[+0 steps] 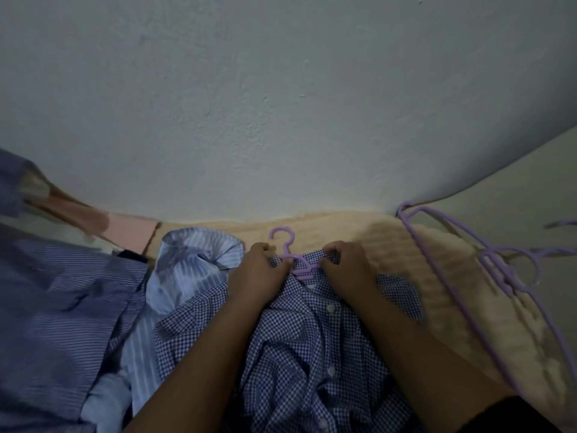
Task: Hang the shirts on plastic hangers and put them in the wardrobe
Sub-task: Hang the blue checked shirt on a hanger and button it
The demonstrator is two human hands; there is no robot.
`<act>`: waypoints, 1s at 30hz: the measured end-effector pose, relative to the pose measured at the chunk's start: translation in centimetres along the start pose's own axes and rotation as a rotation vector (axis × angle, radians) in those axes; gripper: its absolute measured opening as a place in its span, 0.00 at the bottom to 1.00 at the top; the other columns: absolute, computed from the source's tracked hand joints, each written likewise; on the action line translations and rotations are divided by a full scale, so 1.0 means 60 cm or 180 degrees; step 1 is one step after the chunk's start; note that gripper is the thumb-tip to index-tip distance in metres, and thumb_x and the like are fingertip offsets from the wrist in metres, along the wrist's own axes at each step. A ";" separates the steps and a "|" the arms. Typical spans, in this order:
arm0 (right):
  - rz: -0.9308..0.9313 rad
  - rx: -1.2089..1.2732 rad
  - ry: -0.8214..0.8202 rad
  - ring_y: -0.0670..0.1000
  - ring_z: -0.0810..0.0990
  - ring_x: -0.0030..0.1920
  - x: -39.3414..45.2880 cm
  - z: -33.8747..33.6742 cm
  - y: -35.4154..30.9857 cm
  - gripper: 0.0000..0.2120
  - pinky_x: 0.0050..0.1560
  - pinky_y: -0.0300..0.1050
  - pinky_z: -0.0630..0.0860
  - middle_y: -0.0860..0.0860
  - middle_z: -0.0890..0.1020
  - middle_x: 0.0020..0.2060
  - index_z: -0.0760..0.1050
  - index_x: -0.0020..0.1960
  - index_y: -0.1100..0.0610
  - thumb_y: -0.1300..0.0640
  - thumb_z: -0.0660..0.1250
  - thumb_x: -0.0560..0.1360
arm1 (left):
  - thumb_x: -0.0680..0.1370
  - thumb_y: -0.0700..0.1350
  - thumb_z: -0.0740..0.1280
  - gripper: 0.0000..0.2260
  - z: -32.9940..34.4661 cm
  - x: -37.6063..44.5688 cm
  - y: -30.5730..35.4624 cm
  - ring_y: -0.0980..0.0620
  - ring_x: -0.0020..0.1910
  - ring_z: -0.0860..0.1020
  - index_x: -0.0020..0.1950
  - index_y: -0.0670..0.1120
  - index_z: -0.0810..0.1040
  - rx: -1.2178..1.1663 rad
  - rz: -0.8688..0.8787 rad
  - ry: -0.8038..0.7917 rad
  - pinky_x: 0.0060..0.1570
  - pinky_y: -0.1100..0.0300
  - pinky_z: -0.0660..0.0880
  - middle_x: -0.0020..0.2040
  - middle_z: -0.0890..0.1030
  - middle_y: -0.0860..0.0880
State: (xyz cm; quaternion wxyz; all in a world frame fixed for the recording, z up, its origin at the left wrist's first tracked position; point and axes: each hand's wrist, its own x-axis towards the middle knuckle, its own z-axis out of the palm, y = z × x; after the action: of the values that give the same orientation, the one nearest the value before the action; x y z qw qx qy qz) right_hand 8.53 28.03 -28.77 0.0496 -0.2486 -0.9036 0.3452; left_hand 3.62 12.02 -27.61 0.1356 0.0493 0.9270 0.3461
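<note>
Head view shows, at the far left, a dark blue pinstriped shirt point(62, 307) spread flat, its right edge lapping under a paler blue striped shirt point(187, 267) that lies crumpled just beside the person's left forearm. Behind these, against the pale wall point(281, 104), a pink fabric point(125, 228) shows at the edge of the bed. In the centre a blue checked shirt point(312, 345) lies front up, buttons showing, on a cream textured blanket point(406, 260), its collar end pointing toward the wall. The left hand point(256, 270) has its fingers curled tight into the left side of the collar, pinching the checked cloth. Between the two hands a purple hanger point(288, 251) sits in the neck opening, its hook sticking out beyond the collar toward the wall and its arms going under the fabric; the hands touch the cloth right beside the hanger's neck, though whether the fingers also press the plastic is hard to tell in this dim, soft picture. The right hand point(346, 267) mirrors the left, fingers bent and clamped on the right side of the collar. Further right, well apart from the hands, a loose bunch of spare purple hangers point(499, 267) lies on the blanket, reaching to the frame's right edge.
</note>
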 end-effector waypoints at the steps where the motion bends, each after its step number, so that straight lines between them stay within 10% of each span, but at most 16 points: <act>1: 0.0001 0.0133 -0.0017 0.53 0.76 0.55 0.001 0.002 -0.002 0.08 0.61 0.54 0.72 0.52 0.75 0.57 0.76 0.51 0.47 0.54 0.67 0.72 | 0.75 0.60 0.67 0.29 0.001 0.002 -0.002 0.46 0.63 0.75 0.71 0.47 0.67 0.0004 -0.0007 0.0007 0.63 0.48 0.71 0.67 0.74 0.47; 10: -0.0471 0.0877 -0.0104 0.48 0.75 0.54 -0.047 -0.051 -0.049 0.13 0.54 0.38 0.69 0.51 0.77 0.54 0.78 0.55 0.56 0.60 0.70 0.71 | 0.73 0.51 0.72 0.23 -0.042 -0.052 0.031 0.53 0.46 0.79 0.66 0.54 0.70 -0.0795 0.0638 0.0434 0.51 0.50 0.77 0.50 0.78 0.56; 15: -0.0563 0.0930 -0.0039 0.50 0.79 0.53 -0.103 -0.130 -0.102 0.11 0.58 0.49 0.76 0.49 0.81 0.52 0.79 0.57 0.55 0.56 0.68 0.75 | 0.74 0.45 0.72 0.19 -0.104 -0.123 0.080 0.57 0.32 0.71 0.62 0.55 0.72 -0.1088 0.1160 0.0648 0.40 0.55 0.73 0.43 0.78 0.58; 22: -0.1308 0.0478 0.0832 0.51 0.79 0.41 -0.225 -0.310 -0.216 0.08 0.51 0.52 0.74 0.47 0.82 0.37 0.83 0.43 0.51 0.51 0.66 0.75 | 0.74 0.41 0.72 0.17 -0.244 -0.257 0.166 0.58 0.36 0.74 0.56 0.58 0.72 -0.1631 0.1786 0.1041 0.39 0.66 0.71 0.43 0.79 0.55; 30: -0.1608 0.0076 0.2090 0.50 0.68 0.64 -0.365 -0.505 -0.335 0.11 0.61 0.50 0.59 0.48 0.73 0.63 0.82 0.52 0.46 0.44 0.65 0.74 | 0.71 0.49 0.74 0.22 -0.395 -0.419 0.275 0.54 0.47 0.78 0.62 0.57 0.70 -0.1868 0.2543 0.1266 0.42 0.64 0.76 0.53 0.77 0.57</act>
State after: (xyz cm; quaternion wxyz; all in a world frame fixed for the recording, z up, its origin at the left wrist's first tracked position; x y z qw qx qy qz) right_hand 27.22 22.77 9.00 0.4212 -0.1153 -0.8684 0.2350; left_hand 20.90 4.95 5.81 -0.1770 0.2918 0.7081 0.6182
